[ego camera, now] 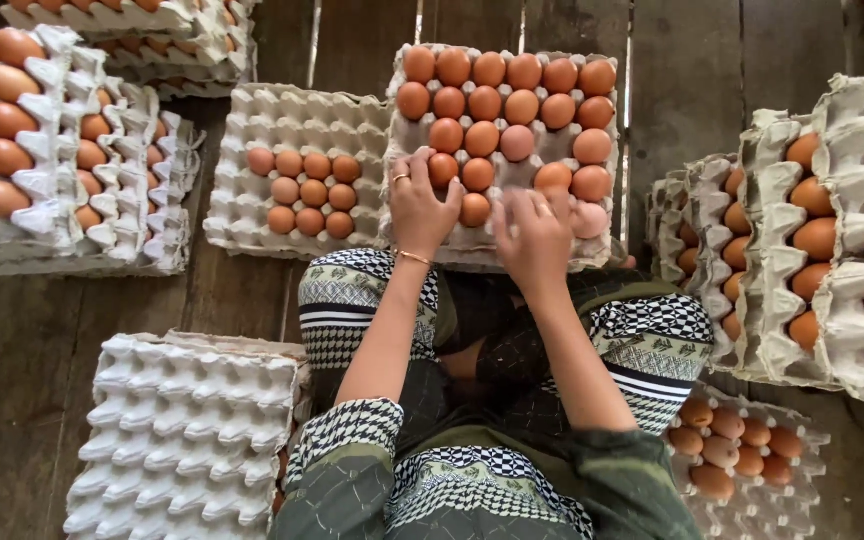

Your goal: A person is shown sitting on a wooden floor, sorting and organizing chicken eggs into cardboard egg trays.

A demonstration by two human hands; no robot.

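The wooden plank floor (22,330) carries everything; grey pulp egg trays lie all about the seated person, whose patterned sleeves and lap fill the lower middle; tall stacks of filled trays (52,150) stand at the left and more filled stacks (832,250) at the right; an empty tray stack (187,430) lies at lower left; a tray with a small cluster of eggs (252,215) sits just left of the central tray (492,250), which is mostly filled with brown eggs and lies just beyond the knees; the left hand (418,212), with ring and bracelet, rests on that tray's near rows, its grip curled over an egg (442,170); the right hand (535,238) hovers over the near edge, fingers bent, touching a pale egg (590,220); whether its grip closes on that egg I cannot tell.
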